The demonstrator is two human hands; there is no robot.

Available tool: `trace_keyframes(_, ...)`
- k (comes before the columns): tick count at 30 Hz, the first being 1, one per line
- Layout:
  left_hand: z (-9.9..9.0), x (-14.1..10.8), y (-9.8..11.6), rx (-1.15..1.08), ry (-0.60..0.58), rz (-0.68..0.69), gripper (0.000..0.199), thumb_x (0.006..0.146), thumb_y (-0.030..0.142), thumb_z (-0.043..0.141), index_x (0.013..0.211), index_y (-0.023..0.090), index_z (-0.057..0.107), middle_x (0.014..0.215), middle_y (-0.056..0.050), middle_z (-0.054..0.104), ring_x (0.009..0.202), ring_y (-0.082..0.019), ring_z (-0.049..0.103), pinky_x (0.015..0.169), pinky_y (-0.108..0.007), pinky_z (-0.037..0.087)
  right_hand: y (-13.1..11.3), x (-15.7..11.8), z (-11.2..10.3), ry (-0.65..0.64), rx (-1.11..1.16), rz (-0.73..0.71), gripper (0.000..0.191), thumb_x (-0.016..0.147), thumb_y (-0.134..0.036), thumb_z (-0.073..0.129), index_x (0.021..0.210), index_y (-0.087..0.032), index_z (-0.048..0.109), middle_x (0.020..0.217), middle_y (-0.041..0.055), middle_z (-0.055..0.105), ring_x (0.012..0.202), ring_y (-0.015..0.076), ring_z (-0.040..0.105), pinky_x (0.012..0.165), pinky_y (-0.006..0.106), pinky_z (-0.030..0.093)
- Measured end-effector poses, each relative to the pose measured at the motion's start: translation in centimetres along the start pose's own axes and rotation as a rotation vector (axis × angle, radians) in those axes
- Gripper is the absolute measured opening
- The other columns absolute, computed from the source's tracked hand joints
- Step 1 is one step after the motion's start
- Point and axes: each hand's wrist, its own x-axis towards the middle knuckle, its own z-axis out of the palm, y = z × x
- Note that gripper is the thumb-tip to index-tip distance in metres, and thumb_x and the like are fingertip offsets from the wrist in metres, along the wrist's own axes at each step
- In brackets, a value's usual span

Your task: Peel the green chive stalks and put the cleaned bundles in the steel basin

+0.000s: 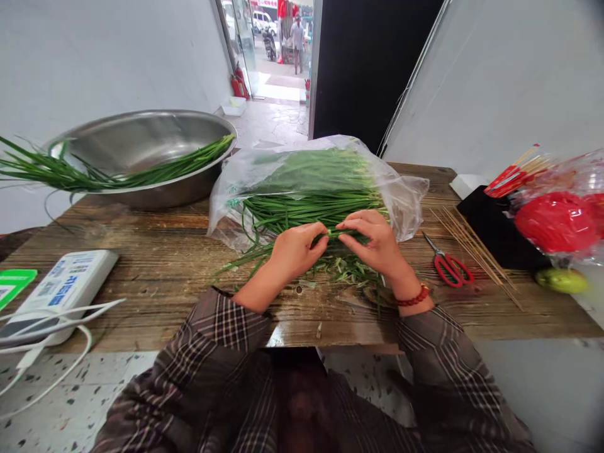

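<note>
My left hand (298,250) pinches a few green garlic chives (334,233) near their pale ends, over the table's front half. Facing it, my right hand (372,242) has thumb and fingers closed on the same stalks. Just behind both hands lies a thick bundle of chives (302,206), partly inside a clear plastic bag (401,195). Trimmed scraps of leaf and stalk (349,269) are scattered on the wood below my hands. More chives (174,168) rest in a big steel basin (151,119) at the left, their leaves hanging over its rim.
Red-handled scissors (450,267) and thin wooden skewers (476,255) lie on the wooden table (165,277) to the right. Beyond them stand a black box (491,229) and a red bagged item (557,221). A white device (66,286) with cables sits at the left.
</note>
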Motion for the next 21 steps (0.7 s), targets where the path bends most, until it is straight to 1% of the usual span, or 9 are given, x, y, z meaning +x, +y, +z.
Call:
trace_keyframes(3, 0.2, -0.1, 0.1, 0.019, -0.012, 0.029, 0.016, 0.089, 0.029, 0.053, 0.089, 0.021, 0.066, 0.078, -0.001, 0.069, 0.064, -0.014, 0.057, 0.056, -0.025, 0.03, -0.1, -0.2, 1.0, -0.064, -0.122, -0.031, 0.01, 0.088, -0.029, 0.061, 0.092, -0.023, 0.068, 0.093, 0.0045, 0.07, 0.089, 0.0207, 0.058, 0.08, 0.038, 0.041)
trace_keyframes(6, 0.3, -0.1, 0.3, 0.011, -0.01, 0.04, 0.015, 0.089, 0.029, 0.053, 0.085, 0.02, 0.064, 0.074, -0.001, 0.067, 0.062, -0.014, 0.055, 0.056, -0.025, 0.03, -0.5, -0.2, 1.6, -0.066, -0.08, -0.002, 0.01, 0.089, -0.022, 0.054, 0.084, -0.02, 0.063, 0.086, 0.0047, 0.066, 0.083, 0.0191, 0.055, 0.076, 0.035, 0.039)
trace_keyframes(8, 0.3, -0.1, 0.4, -0.001, 0.007, 0.049, 0.015, 0.089, 0.029, 0.052, 0.084, 0.019, 0.063, 0.072, 0.0, 0.065, 0.06, -0.013, 0.053, 0.056, -0.025, 0.03, -0.9, -0.1, 2.0, -0.01, 0.013, 0.033, 0.013, 0.09, -0.019, 0.049, 0.081, -0.02, 0.058, 0.081, 0.0041, 0.062, 0.08, 0.0177, 0.053, 0.075, 0.034, 0.04)
trace_keyframes(11, 0.4, 0.0, 0.5, 0.007, 0.039, 0.06, 0.018, 0.091, 0.03, 0.049, 0.08, 0.019, 0.06, 0.071, -0.001, 0.063, 0.061, -0.014, 0.053, 0.058, -0.025, 0.03, -1.5, -0.1, 3.0, 0.086, 0.112, 0.115, 0.014, 0.09, -0.02, 0.047, 0.078, -0.021, 0.053, 0.079, 0.0031, 0.058, 0.078, 0.0169, 0.052, 0.075, 0.033, 0.04)
trace_keyframes(13, 0.5, -0.1, 0.6, 0.011, 0.046, 0.076, 0.02, 0.092, 0.029, 0.047, 0.079, 0.019, 0.059, 0.072, -0.001, 0.063, 0.063, -0.014, 0.054, 0.059, -0.026, 0.031, -1.3, -0.1, 3.7, 0.139, 0.157, 0.216, 0.016, 0.091, -0.024, 0.046, 0.077, -0.021, 0.052, 0.078, 0.0025, 0.058, 0.077, 0.0162, 0.051, 0.074, 0.032, 0.04)
trace_keyframes(15, 0.6, -0.3, 0.5, 0.005, 0.05, 0.093, 0.021, 0.092, 0.028, 0.046, 0.079, 0.019, 0.058, 0.072, -0.002, 0.062, 0.065, -0.014, 0.054, 0.06, -0.026, 0.031, -0.5, -0.3, 4.0, 0.209, 0.22, 0.365, 0.018, 0.092, -0.028, 0.045, 0.077, -0.02, 0.053, 0.074, 0.0007, 0.056, 0.072, 0.0145, 0.05, 0.069, 0.029, 0.039)
trace_keyframes(18, 0.5, -0.3, 0.0, -0.04, 0.081, 0.048, 0.02, 0.091, 0.028, 0.046, 0.079, 0.018, 0.059, 0.071, -0.001, 0.061, 0.065, -0.014, 0.053, 0.061, -0.026, 0.032, 1.3, -0.5, 3.0, 0.353, 0.347, 0.549, 0.022, 0.093, -0.035, 0.045, 0.082, -0.02, 0.057, 0.067, -0.0029, 0.051, 0.062, 0.0115, 0.046, 0.06, 0.026, 0.037)
trace_keyframes(20, 0.2, -0.1, -0.4, -0.086, 0.109, -0.014, 0.02, 0.09, 0.029, 0.047, 0.078, 0.018, 0.059, 0.07, -0.001, 0.06, 0.064, -0.014, 0.052, 0.061, -0.026, 0.032, 2.4, -0.6, 1.4, 0.44, 0.394, 0.551, 0.022, 0.092, -0.038, 0.049, 0.084, -0.02, 0.06, 0.067, -0.0036, 0.052, 0.06, 0.0106, 0.046, 0.058, 0.025, 0.038)
trace_keyframes(21, 0.1, 0.0, -0.6, -0.108, 0.116, -0.04, 0.021, 0.09, 0.029, 0.047, 0.077, 0.017, 0.059, 0.069, -0.001, 0.059, 0.064, -0.013, 0.051, 0.061, -0.026, 0.032, 2.6, -0.6, 0.5, 0.448, 0.389, 0.517, 0.021, 0.091, -0.038, 0.053, 0.085, -0.02, 0.062, 0.068, -0.0033, 0.054, 0.061, 0.0104, 0.048, 0.06, 0.025, 0.039)
